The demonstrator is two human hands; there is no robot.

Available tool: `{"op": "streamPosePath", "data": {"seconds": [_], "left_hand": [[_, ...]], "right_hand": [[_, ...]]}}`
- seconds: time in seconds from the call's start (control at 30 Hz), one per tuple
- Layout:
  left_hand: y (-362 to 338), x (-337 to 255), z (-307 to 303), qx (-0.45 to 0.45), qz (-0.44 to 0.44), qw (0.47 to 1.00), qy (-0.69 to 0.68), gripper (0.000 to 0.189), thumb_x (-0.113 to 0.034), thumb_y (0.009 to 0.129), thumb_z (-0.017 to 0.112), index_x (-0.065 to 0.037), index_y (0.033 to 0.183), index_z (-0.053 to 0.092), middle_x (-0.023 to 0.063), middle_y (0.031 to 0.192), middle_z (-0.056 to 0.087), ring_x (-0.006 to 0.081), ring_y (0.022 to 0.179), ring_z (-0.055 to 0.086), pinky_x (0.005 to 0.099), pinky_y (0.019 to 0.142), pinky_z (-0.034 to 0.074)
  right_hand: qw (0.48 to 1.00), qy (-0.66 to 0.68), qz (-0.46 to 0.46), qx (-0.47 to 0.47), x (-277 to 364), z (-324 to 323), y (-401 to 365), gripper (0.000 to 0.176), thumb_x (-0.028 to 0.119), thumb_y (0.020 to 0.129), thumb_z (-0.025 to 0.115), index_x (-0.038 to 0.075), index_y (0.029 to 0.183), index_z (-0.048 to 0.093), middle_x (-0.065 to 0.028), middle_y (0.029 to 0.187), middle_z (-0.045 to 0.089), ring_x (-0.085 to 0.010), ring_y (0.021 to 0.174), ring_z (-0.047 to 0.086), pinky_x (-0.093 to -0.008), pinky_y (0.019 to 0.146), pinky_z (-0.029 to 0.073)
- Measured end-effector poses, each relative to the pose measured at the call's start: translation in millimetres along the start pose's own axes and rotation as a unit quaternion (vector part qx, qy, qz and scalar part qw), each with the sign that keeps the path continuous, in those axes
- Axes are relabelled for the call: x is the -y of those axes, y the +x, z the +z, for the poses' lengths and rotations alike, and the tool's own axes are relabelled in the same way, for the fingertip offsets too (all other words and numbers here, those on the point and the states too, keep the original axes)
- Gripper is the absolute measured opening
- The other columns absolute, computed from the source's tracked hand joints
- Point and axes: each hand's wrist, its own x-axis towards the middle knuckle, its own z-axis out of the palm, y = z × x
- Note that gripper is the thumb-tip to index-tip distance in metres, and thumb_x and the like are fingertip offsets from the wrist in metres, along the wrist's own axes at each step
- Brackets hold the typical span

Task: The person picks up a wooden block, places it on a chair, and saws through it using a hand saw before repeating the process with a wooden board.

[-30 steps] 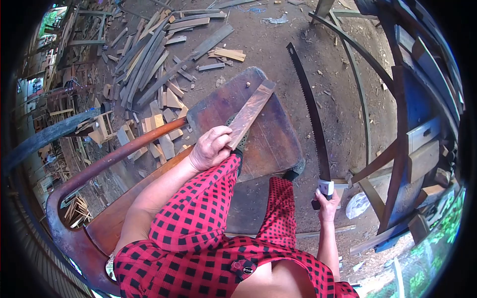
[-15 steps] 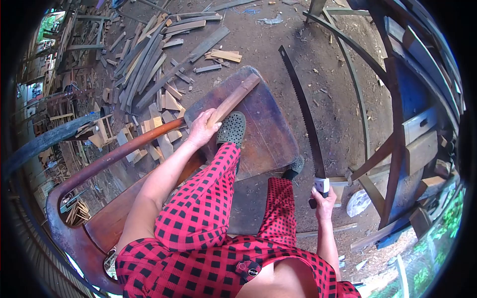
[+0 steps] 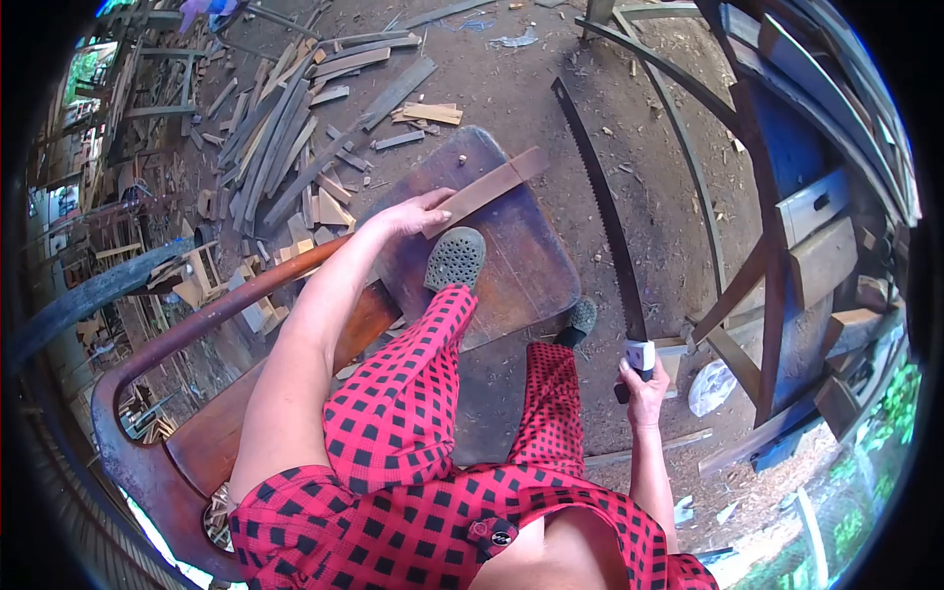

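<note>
My left hand (image 3: 425, 212) grips the near end of a short wooden board (image 3: 490, 190). The board lies slantwise over the chair seat (image 3: 511, 280), its far end reaching past the seat's edge, with a thin dark line across it close to that end. A grey-green clog (image 3: 455, 259) on my foot rests on the seat just below the board. In my right hand (image 3: 644, 391) is a handsaw (image 3: 607, 216), held by its black-and-white handle. Its long dark blade points away from me, toothed edge toward the seat, apart from the board.
The chair's brown armrest (image 3: 236, 290) runs along my left arm. Piled wood strips (image 3: 285, 128) cover the ground at far left. Leaning boards and a blue panel (image 3: 811, 236) stand at right, with a clear plastic bag (image 3: 710, 387) near my right hand. My other clog (image 3: 582, 317) is on the ground.
The board has turned, its far end swinging right and past the seat's edge. My left hand has moved slightly forward and right with it. The saw stays in my right hand.
</note>
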Motion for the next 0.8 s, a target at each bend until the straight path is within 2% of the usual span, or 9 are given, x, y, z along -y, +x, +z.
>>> {"op": "streamPosePath", "data": {"seconds": [0.07, 0.1, 0.2, 0.23, 0.3, 0.4, 0.5, 0.63, 0.8], "left_hand": [[8.8, 15.0, 2.7, -0.113, -0.026, 0.98, 0.163, 0.056, -0.036, 0.087, 0.059, -0.014, 0.136, 0.044, 0.0192, 0.128, 0.053, 0.032, 0.119, 0.052, 0.0408, 0.102, 0.04], [-7.5, -15.6, 15.1, -0.179, -0.066, 0.943, 0.271, 0.054, -0.038, 0.087, 0.058, -0.011, 0.132, 0.046, 0.0251, 0.122, 0.052, 0.0389, 0.118, 0.051, 0.0457, 0.1, 0.041], [-7.5, -46.3, 21.6, -0.233, -0.093, 0.888, 0.385, 0.057, -0.041, 0.086, 0.059, -0.009, 0.131, 0.045, 0.0253, 0.122, 0.051, 0.0403, 0.114, 0.054, 0.0475, 0.096, 0.044], [1.4, -47.2, 23.4, -0.266, -0.049, 0.884, 0.382, 0.06, -0.042, 0.085, 0.06, -0.007, 0.131, 0.045, 0.0252, 0.121, 0.051, 0.0409, 0.107, 0.057, 0.0488, 0.092, 0.046], [10.6, -74.4, 33.7, -0.251, -0.033, 0.88, 0.401, 0.059, -0.04, 0.084, 0.061, -0.007, 0.13, 0.045, 0.0244, 0.121, 0.052, 0.041, 0.108, 0.056, 0.0483, 0.092, 0.046], [29.4, -79.0, 41.4, -0.209, -0.003, 0.88, 0.426, 0.054, -0.035, 0.082, 0.065, -0.007, 0.124, 0.047, 0.0227, 0.117, 0.055, 0.041, 0.107, 0.056, 0.0481, 0.09, 0.047], [35.6, -81.2, 60.4, -0.173, 0.02, 0.886, 0.429, 0.049, -0.031, 0.078, 0.069, -0.006, 0.115, 0.049, 0.0213, 0.11, 0.058, 0.0408, 0.103, 0.058, 0.0485, 0.087, 0.048], [34.7, -81.8, 83.5, -0.183, 0.052, 0.882, 0.431, 0.048, -0.025, 0.076, 0.071, -0.006, 0.114, 0.049, 0.0212, 0.103, 0.059, 0.0407, 0.096, 0.06, 0.0486, 0.083, 0.05], [42.6, -90.4, 87.3, -0.191, 0.064, 0.871, 0.449, 0.049, -0.024, 0.076, 0.071, -0.006, 0.115, 0.048, 0.0205, 0.102, 0.058, 0.0409, 0.095, 0.06, 0.0488, 0.083, 0.05]], "right_hand": [[1.0, -0.011, -0.006, -0.009, -1.3, -1.6, -3.2, 0.047, 0.003, 0.078, 0.071, 0.004, 0.123, 0.058, 0.0021, 0.085, 0.059, -0.0054, 0.067, 0.054, -0.0216, 0.06, 0.047], [1.0, -0.008, -0.005, -0.013, -2.8, -3.0, -4.1, 0.047, 0.003, 0.078, 0.071, 0.004, 0.123, 0.058, 0.0021, 0.085, 0.059, -0.0054, 0.067, 0.054, -0.0216, 0.06, 0.047], [1.0, -0.003, -0.016, -0.005, -6.8, -4.5, -5.7, 0.048, 0.001, 0.078, 0.071, 0.004, 0.125, 0.057, 0.0021, 0.086, 0.059, -0.0051, 0.068, 0.053, -0.0211, 0.06, 0.046], [1.0, 0.004, -0.017, -0.008, -6.5, -3.5, -6.3, 0.048, 0.0, 0.079, 0.07, 0.004, 0.124, 0.057, 0.0023, 0.086, 0.059, -0.0049, 0.067, 0.052, -0.0209, 0.059, 0.045], [1.0, 0.014, -0.018, -0.01, -6.0, 0.8, -7.4, 0.047, 0.0, 0.079, 0.07, 0.003, 0.124, 0.057, 0.0025, 0.086, 0.059, -0.0047, 0.066, 0.051, -0.0206, 0.058, 0.044], [1.0, 0.02, -0.016, 0.0, -5.9, 3.9, -5.1, 0.047, -0.001, 0.079, 0.07, 0.003, 0.124, 0.058, 0.0002, 0.094, 0.061, -0.0069, 0.076, 0.056, -0.0222, 0.068, 0.048], [0.998, 0.008, -0.054, 0.025, -0.8, 15.9, -3.4, 0.05, -0.002, 0.078, 0.069, 0.002, 0.126, 0.057, -0.0047, 0.118, 0.061, -0.0121, 0.106, 0.055, -0.0274, 0.096, 0.042], [0.986, -0.022, -0.158, 0.042, -2.3, 35.5, 2.0, 0.05, -0.002, 0.078, 0.067, 0.004, 0.127, 0.056, -0.0023, 0.115, 0.06, -0.0108, 0.103, 0.054, -0.0263, 0.094, 0.041], [0.989, -0.022, -0.139, 0.044, -18.7, 47.0, 8.7, 0.05, -0.001, 0.078, 0.07, 0.004, 0.126, 0.058, -0.0072, 0.124, 0.061, -0.0136, 0.114, 0.055, -0.0288, 0.1, 0.04]]}}
